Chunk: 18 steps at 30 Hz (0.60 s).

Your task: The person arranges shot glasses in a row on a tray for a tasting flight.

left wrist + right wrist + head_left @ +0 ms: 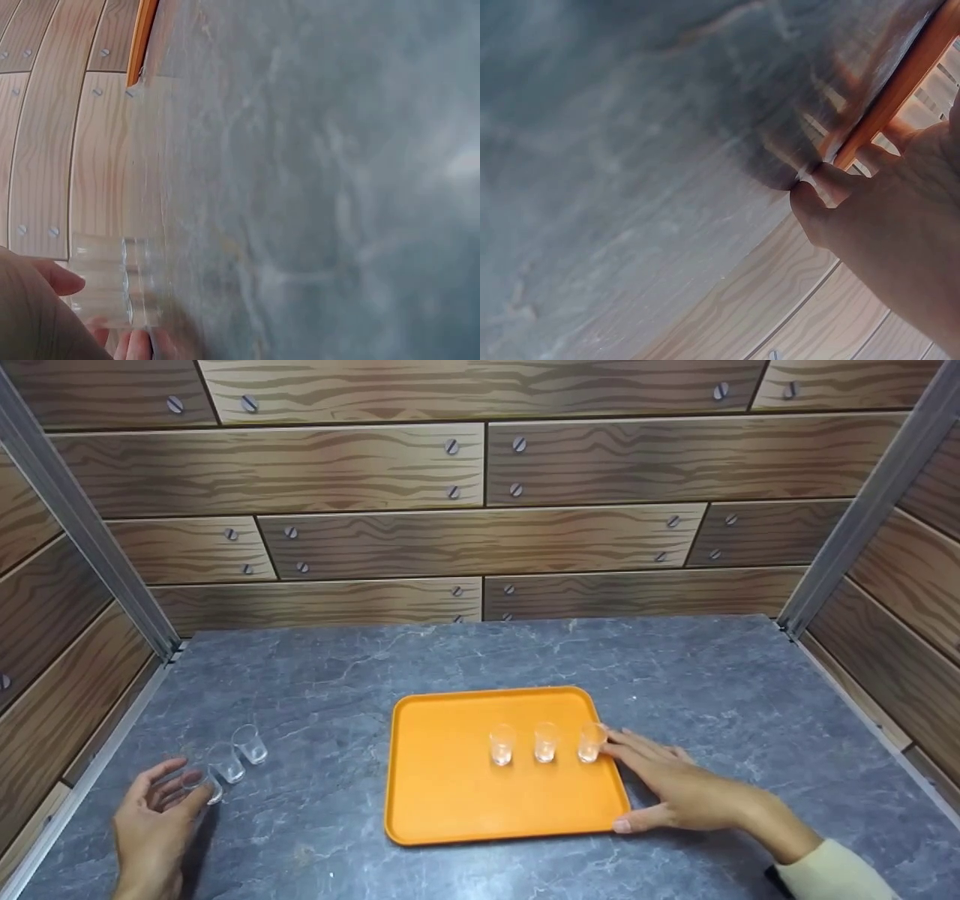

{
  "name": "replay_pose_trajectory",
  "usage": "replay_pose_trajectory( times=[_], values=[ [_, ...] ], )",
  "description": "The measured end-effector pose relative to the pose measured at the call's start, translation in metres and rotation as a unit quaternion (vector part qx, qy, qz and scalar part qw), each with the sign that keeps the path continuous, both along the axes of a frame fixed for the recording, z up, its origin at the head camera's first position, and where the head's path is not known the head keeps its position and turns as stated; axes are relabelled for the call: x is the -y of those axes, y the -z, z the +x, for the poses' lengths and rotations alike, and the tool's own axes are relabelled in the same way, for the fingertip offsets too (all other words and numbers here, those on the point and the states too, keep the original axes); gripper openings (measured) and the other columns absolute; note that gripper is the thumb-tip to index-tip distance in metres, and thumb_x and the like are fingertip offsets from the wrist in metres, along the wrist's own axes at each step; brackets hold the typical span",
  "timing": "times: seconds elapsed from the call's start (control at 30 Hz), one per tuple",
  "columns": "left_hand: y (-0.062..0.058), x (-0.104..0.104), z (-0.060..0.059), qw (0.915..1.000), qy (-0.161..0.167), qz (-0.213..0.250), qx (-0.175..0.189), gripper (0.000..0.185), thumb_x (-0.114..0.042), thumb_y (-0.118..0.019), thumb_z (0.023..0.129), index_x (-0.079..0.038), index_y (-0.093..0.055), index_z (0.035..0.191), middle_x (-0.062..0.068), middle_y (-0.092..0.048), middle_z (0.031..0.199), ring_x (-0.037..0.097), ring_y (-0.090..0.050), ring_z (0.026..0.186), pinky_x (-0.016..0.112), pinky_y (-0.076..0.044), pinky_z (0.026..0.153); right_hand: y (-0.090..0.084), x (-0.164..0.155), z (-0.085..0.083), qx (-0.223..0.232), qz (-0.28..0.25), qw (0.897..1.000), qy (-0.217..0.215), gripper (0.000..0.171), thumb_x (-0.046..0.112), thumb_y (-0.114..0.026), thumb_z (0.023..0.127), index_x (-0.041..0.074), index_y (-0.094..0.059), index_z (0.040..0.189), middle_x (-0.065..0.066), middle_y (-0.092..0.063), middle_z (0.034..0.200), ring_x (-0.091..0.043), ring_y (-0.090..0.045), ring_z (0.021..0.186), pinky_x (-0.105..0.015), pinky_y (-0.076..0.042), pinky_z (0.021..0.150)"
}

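Three clear shot glasses stand in a slanting row on the table's left. The nearest shot glass (214, 790) is between the thumb and fingers of my left hand (154, 821), which curl about it. Beyond it are the middle shot glass (228, 765) and the far shot glass (251, 744). In the left wrist view the glasses (101, 281) overlap one another beside the thumb. My right hand (675, 787) lies along the right side of an orange tray (442, 810), fingers extended, thumb by the near corner. Its fingertips overlap the right-hand shot glass (589, 746) on the tray.
Two more shot glasses stand on the tray in line with the right one, a middle glass (545, 744) and a left glass (502, 746). The grey marbled table (322, 682) is enclosed by wood-patterned walls (375, 540) with metal posts at the back corners.
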<state>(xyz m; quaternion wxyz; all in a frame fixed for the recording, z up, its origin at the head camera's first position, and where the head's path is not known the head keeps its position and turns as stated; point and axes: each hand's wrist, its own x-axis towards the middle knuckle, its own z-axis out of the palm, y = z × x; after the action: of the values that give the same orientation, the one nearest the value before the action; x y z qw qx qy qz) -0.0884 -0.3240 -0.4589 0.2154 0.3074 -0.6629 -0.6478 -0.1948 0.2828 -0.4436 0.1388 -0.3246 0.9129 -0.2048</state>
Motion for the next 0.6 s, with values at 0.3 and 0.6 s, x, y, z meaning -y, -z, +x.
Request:
replay_pose_trajectory(
  times=[0.3, 0.6],
  values=[
    [0.0022, 0.0005, 0.0022, 0.9999, 0.005, 0.014, 0.006, 0.049, 0.008, -0.077, 0.083, -0.006, -0.058, 0.125, -0.021, -0.071, 0.085, -0.002, -0.064, 0.083, 0.012, -0.055, 0.07, 0.0007, -0.0011, 0.0006, -0.005, 0.001, 1.0, -0.001, 0.094, 0.069, -0.068, 0.086, 0.031, -0.027, 0.162, -0.003, -0.014, 0.172, -0.041, -0.016, 0.155, -0.088, -0.01, 0.105],
    [0.0028, 0.0009, 0.003, 0.9998, 0.001, 0.009, 0.017, 0.047, 0.005, -0.082, 0.081, -0.006, -0.06, 0.121, -0.022, -0.07, 0.084, -0.002, -0.063, 0.083, 0.011, -0.054, 0.07, 0.0002, -0.0009, 0.0004, -0.001, 0.0, 1.0, 0.002, 0.094, 0.069, -0.068, 0.086, 0.033, -0.026, 0.162, -0.003, -0.014, 0.172, -0.039, -0.015, 0.156, -0.087, -0.009, 0.106]
  ],
)
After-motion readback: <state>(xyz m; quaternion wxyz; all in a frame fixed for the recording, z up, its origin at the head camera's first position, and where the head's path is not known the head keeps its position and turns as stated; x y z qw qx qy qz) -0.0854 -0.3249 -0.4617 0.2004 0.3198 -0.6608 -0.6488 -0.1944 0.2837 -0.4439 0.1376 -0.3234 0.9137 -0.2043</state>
